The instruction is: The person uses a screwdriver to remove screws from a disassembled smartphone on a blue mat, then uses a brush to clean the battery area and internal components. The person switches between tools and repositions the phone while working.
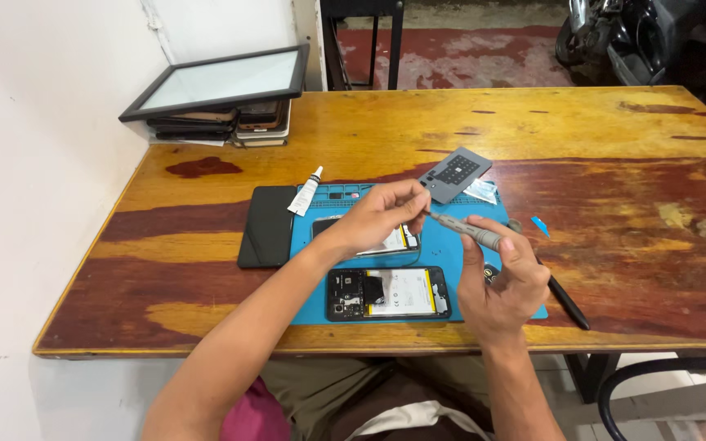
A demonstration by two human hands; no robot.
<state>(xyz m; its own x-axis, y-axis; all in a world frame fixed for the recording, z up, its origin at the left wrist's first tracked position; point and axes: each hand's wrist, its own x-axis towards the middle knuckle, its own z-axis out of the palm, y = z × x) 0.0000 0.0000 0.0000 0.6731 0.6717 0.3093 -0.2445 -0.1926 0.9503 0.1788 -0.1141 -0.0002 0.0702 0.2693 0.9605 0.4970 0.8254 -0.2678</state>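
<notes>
The right hand [504, 282] is curled shut around a grey screwdriver [471, 231] and holds it up above the blue mat [443, 253], with the thin tip pointing to the left. The left hand [382, 214] has its fingers [414, 196] pinched close together right at that tip, as if it is fitting or pulling a tiny bit, but the bit is too small to see. Just below both hands lies an open phone [387, 292] with its back off, so its battery and small parts show. A second phone [402, 241] lies under the left hand. A grey bit holder [454, 174] sits at the top of the mat, a white glue tube [305, 193] to the left. I think the step is getting the tip ready; next the tip must come down gently and straight onto a tiny screw in the open phone
</notes>
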